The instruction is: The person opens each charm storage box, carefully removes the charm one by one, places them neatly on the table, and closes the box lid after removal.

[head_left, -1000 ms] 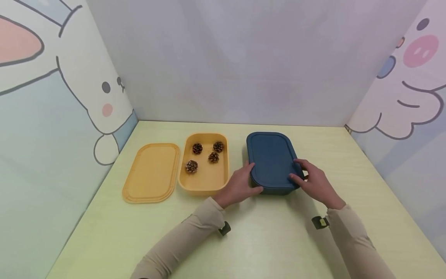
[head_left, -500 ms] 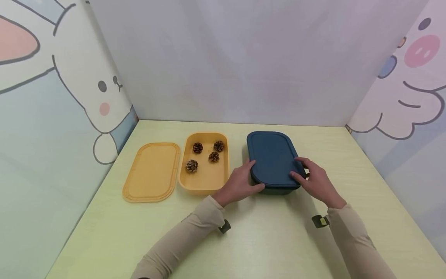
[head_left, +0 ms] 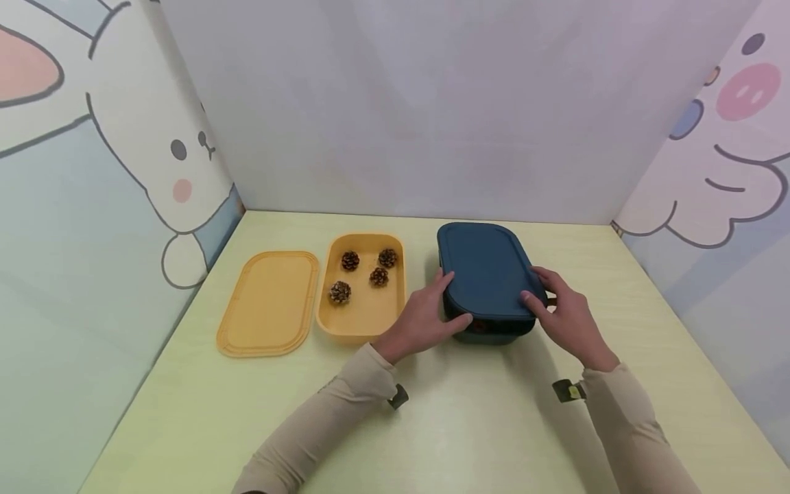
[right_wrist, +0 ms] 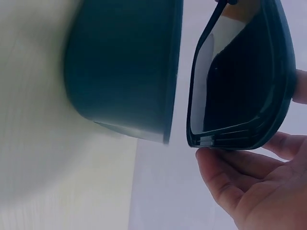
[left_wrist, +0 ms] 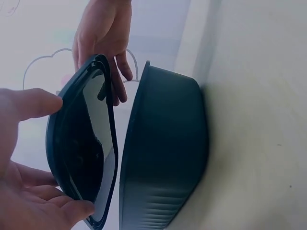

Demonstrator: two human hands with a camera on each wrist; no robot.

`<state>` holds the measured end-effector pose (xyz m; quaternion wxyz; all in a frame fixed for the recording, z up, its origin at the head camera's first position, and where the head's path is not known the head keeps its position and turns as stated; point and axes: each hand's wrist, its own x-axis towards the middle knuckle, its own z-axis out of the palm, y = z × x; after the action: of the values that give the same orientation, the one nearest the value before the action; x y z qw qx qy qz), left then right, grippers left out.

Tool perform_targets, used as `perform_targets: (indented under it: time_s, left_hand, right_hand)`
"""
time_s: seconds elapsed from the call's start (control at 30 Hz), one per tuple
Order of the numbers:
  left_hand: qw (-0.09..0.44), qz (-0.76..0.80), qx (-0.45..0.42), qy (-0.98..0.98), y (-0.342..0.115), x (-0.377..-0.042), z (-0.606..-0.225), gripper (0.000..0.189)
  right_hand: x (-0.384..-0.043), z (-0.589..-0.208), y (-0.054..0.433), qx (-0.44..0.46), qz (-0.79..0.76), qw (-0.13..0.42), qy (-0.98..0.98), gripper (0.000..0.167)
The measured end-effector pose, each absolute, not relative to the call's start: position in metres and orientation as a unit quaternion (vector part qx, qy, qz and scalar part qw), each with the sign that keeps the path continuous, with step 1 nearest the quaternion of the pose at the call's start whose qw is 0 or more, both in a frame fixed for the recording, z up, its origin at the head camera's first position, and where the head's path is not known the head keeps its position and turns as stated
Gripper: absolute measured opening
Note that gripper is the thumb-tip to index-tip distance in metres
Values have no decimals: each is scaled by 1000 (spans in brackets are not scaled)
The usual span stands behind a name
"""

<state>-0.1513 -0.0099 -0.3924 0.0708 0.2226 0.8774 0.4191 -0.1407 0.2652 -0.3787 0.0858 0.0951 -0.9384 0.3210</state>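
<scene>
Both hands hold a dark blue lid (head_left: 487, 267) above a deep box (head_left: 490, 339) of the same colour. My left hand (head_left: 422, 324) grips it at the left side and front corner, thumb on the front edge. At the right edge, my right hand (head_left: 569, 319) has its thumb on top and its fingers along the side. A gap shows between the lid's underside (right_wrist: 240, 86) and the box wall (right_wrist: 122, 67) in the right wrist view. The left wrist view also shows the lid apart from the box (left_wrist: 163, 129). Most of the box's inside is hidden.
Left of the blue box stands a yellow box (head_left: 364, 333) with several pinecones (head_left: 340, 293) in it. A flat yellow lid (head_left: 271, 302) lies further left. The table (head_left: 469, 425) meets a pale back wall (head_left: 432, 137) and printed side walls.
Both hands have raised the blue lid off its box, the front edge coming up and a dark gap opening beneath it. The yellow box, its pinecones and the yellow lid stay put.
</scene>
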Motion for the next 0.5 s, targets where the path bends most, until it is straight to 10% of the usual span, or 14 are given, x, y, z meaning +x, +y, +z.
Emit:
perform_targets:
  time_s: [0.5]
  left_hand:
    - [-30, 410, 242, 879, -11, -145, -380, 83]
  right_hand:
    - [-129, -374, 271, 122, 440, 189, -870, 49]
